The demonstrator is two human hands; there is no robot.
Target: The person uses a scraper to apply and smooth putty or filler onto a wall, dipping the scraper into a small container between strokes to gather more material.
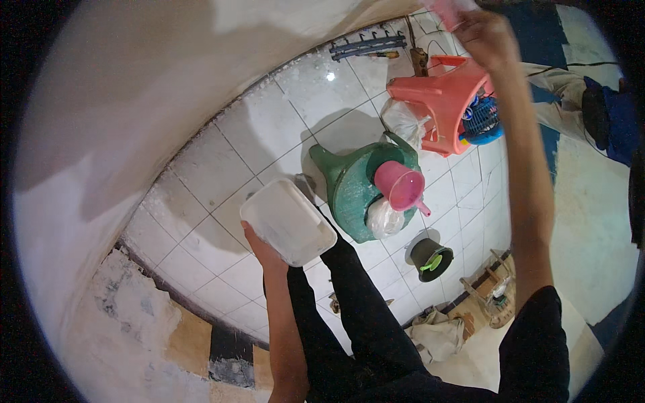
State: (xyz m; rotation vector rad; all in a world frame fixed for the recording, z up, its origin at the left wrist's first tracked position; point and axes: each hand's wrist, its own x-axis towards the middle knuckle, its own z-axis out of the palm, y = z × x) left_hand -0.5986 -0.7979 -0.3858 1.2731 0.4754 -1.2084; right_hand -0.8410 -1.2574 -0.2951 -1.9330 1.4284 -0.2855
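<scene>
My left hand (261,247) grips the edge of a whitish rectangular plastic tub (289,218), held over the floor in front of my legs. What lies inside the tub is hard to make out. High at the upper right, my right hand (487,41) is raised with the arm stretched out. Its fingers close round a pale pink thing (453,9), blurred and cut off by the top edge, whose kind I cannot tell. Just beyond the tub stands a green plastic stool (347,198), bearing a pink dipper (401,185) and a white plastic bag (385,220).
A coral plastic stool (437,94) stands farther off, beside a blue fan (482,121) and a white bag (405,123). A dark bucket (430,260) with a green item inside is at right. A hook rack (368,46) lies by the wall (154,80) on the tiled floor (262,127).
</scene>
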